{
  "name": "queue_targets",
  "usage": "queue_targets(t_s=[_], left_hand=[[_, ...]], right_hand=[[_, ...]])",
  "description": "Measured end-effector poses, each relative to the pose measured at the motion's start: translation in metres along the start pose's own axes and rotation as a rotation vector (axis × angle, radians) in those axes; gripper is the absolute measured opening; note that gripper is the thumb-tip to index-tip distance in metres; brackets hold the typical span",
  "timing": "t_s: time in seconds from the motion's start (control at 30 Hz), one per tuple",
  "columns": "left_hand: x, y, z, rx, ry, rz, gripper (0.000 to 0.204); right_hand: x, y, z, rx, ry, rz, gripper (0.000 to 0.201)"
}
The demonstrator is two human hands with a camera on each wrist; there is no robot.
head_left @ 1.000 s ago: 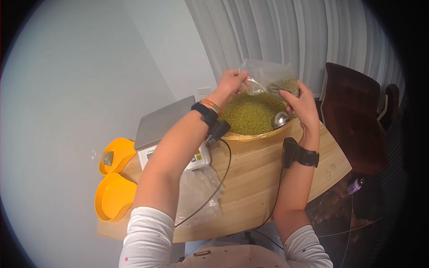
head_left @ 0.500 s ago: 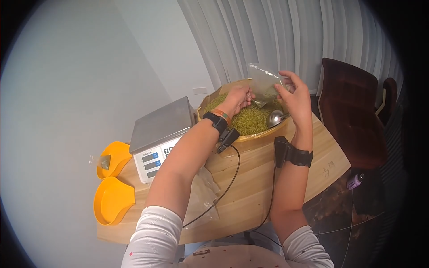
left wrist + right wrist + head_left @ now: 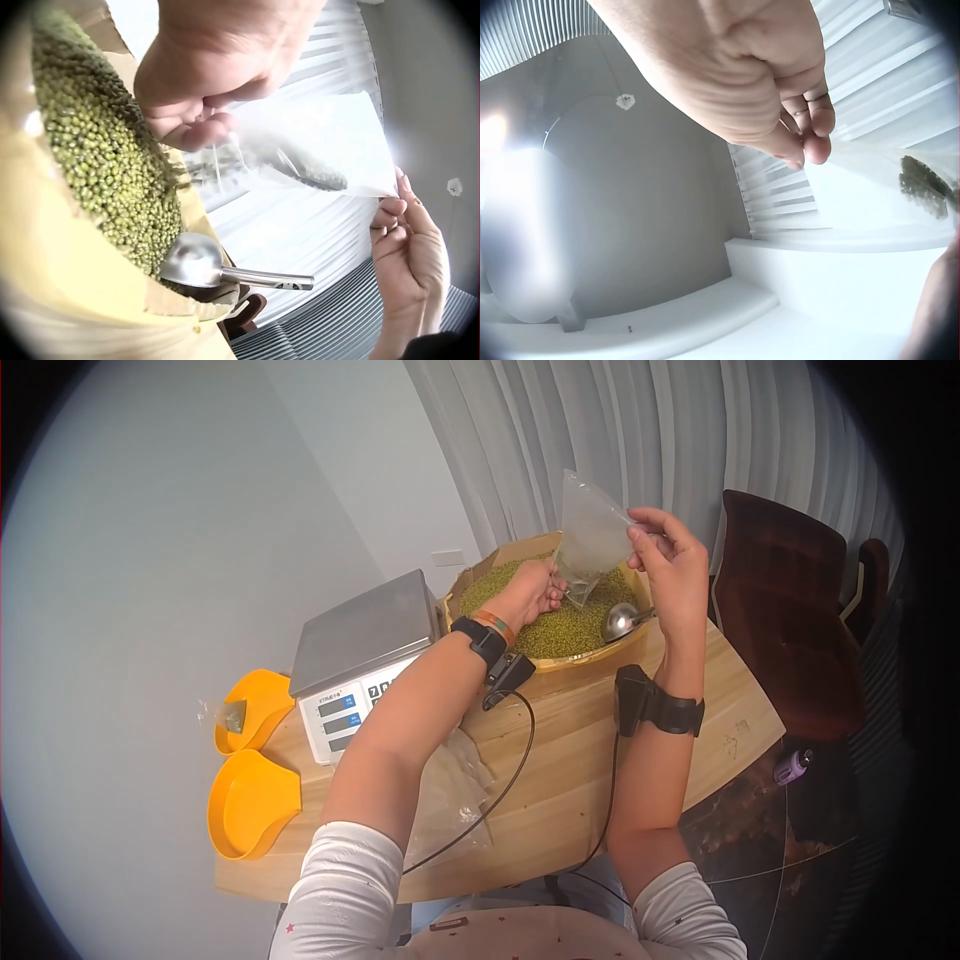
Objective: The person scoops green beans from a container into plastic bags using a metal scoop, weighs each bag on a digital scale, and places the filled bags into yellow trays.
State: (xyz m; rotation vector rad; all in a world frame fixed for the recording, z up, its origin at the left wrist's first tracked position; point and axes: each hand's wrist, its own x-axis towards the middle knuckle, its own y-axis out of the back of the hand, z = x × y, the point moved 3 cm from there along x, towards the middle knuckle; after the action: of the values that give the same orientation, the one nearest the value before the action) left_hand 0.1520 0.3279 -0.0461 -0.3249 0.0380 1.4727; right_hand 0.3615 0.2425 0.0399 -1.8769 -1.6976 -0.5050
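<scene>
A clear plastic bag point(image 3: 592, 532) is stretched between both hands above a box of green beans point(image 3: 565, 632). My left hand point(image 3: 532, 592) pinches one corner low over the beans. Higher up, my right hand point(image 3: 672, 565) pinches another corner between thumb and fingers. In the left wrist view a small lot of beans point(image 3: 322, 178) lies inside the bag, between the left hand point(image 3: 217, 67) and the right hand point(image 3: 409, 255). The right wrist view has the bag point(image 3: 855, 187) at the fingertips of the right hand point(image 3: 742, 67).
A metal scoop point(image 3: 620, 622) rests in the beans at the box's right edge. Left of the box stands a scale point(image 3: 365, 635). Two orange trays point(image 3: 252, 805) sit at the table's left end, one holding a small bag point(image 3: 234, 716). More plastic bags point(image 3: 450, 800) lie near the front.
The left hand has come down to the bag's lower corner, and the right hand has shifted to an upper corner and risen. The bag has turned from lying sideways to hanging at a slant.
</scene>
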Motion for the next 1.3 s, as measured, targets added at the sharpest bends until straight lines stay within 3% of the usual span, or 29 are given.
queue_targets(t_s=[0.17,0.37,0.73,0.8,1.03,1.3], left_hand=[[-0.013,-0.003,0.002,-0.066,0.039,0.029,0.022],[-0.011,0.001,-0.002,-0.058,0.031,-0.014,0.019],[-0.024,-0.004,0.001,-0.046,-0.008,0.072,0.012],[-0.025,-0.005,0.001,-0.004,0.008,0.105,0.026],[-0.028,-0.006,0.001,0.03,0.005,0.116,0.03],[-0.029,-0.003,0.002,-0.019,-0.075,-0.009,0.02]], right_hand=[[-0.002,0.001,-0.01,0.045,-0.025,0.047,0.02],[0.001,0.007,-0.001,0.064,0.083,-0.021,0.021],[-0.005,0.011,-0.015,0.029,0.005,-0.001,0.023],[-0.005,0.011,-0.017,0.016,0.007,-0.002,0.021],[-0.005,0.013,-0.017,-0.091,0.084,-0.027,0.021],[-0.007,0.015,-0.02,-0.264,0.152,0.014,0.026]])
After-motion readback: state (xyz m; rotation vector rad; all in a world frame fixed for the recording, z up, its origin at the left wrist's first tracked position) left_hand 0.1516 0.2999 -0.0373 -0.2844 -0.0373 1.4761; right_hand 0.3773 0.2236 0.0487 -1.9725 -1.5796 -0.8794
